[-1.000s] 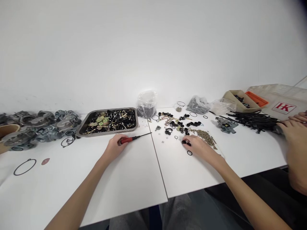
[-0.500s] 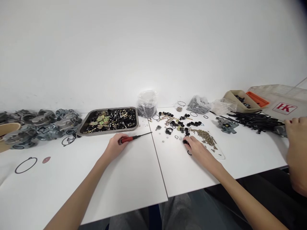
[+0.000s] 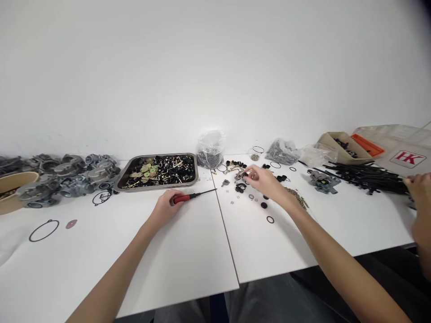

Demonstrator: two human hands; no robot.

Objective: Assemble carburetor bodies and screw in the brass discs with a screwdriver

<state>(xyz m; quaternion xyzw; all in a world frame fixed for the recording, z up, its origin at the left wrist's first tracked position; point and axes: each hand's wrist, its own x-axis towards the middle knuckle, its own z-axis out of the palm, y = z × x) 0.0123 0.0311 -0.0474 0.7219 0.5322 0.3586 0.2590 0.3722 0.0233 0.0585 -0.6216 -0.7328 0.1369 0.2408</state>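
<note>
And there goes my right hand [image 3: 267, 184], up and away from the black cap [image 3: 264, 205] that sat under its fingers half a second ago. That cap now lies uncovered on the table [image 3: 188, 255], just on my side of the grip, with a black ring [image 3: 270, 220] nearer still. The fingertips are in among the small parts now, thumb and forefinger drawn close together over the far cluster. Is something pinched there? A small metal piece shows at the tips, but at this size I can't tell whether it's held or lying behind them.

Over on the left, no change: my left hand [image 3: 164, 207] is wrapped round the red handle of the screwdriver [image 3: 182, 198], blade pointing off toward the right hand, tip touching no part. So the work, as I read it, has shifted to small pieces, one-handed, with the screwdriver idle. Black parts [image 3: 240, 188] lie just left of the right-hand grip, brass screws [image 3: 296, 197] sit beyond that wrist, and the loaded tray [image 3: 156, 187] stands just past the left fist.
</note>
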